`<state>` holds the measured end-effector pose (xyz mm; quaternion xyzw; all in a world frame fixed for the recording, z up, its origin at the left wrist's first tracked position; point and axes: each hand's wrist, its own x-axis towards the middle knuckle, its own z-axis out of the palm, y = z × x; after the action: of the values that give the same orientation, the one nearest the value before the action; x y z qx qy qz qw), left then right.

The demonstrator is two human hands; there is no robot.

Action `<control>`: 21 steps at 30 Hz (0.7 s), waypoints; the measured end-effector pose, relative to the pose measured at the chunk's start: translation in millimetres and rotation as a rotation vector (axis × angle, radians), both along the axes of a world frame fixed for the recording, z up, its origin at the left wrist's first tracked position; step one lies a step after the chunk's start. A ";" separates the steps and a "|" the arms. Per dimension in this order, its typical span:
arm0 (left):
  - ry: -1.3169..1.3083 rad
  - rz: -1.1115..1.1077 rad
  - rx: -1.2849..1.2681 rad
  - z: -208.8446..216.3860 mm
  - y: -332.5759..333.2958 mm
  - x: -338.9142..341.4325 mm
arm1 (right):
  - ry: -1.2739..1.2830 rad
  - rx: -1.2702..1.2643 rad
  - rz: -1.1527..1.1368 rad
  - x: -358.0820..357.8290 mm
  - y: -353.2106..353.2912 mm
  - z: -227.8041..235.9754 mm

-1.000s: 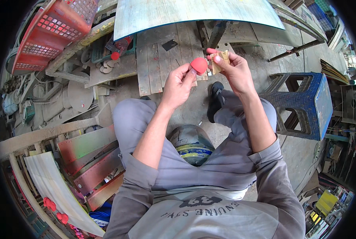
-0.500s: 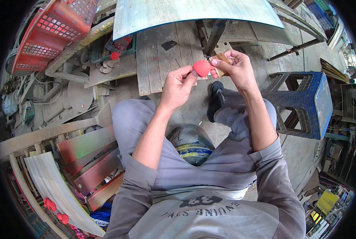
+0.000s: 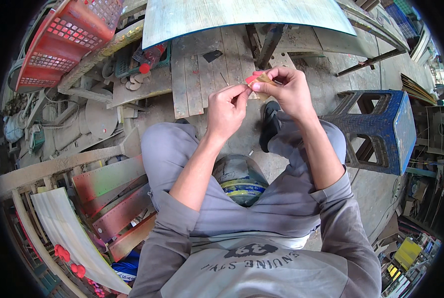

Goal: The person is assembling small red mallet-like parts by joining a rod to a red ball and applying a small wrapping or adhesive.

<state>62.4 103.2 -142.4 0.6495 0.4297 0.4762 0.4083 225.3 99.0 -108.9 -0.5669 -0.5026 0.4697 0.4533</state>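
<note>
In front of me, above the plank floor, both hands meet fingertip to fingertip. My left hand (image 3: 226, 110) is closed in a pinch at the edge of a small rounded red piece (image 3: 251, 79), most of which is now hidden. My right hand (image 3: 290, 93) grips a folded brown piece of sandpaper (image 3: 264, 79) between thumb and fingers, pressed against the red piece. How far the left fingertips wrap the red piece cannot be made out.
A pale board (image 3: 247, 14) lies across the bench ahead. A blue plastic stool (image 3: 400, 131) stands at my right, a red basket (image 3: 58, 47) at upper left. Red pieces (image 3: 62, 253) rest on a curved white panel (image 3: 78, 233) at lower left. Below my hands sits a round container (image 3: 240, 174).
The red piece has turned, so its broad rounded face no longer shows. My left hand has shifted slightly right, and the right hand with the sandpaper has come closer over it.
</note>
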 end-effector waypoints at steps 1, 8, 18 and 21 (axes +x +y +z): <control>-0.001 -0.002 0.001 -0.1 0.7 0.1 | 0.037 -0.006 -0.031 4.0 1.1 -3.2; -0.066 -0.054 -0.180 -0.9 2.1 -5.9 | 0.338 -0.178 -0.167 14.1 5.1 3.3; -0.229 -0.196 -0.266 -23.2 8.4 0.5 | 0.029 0.138 0.039 -9.4 0.8 -6.7; -0.312 -0.258 -0.329 -13.7 7.9 -0.2 | -0.026 0.112 0.011 -3.1 4.1 -1.8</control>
<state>62.2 111.1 -156.2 0.5425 0.3470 0.4384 0.6270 222.1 103.0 -110.7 -0.5437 -0.5370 0.4361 0.4752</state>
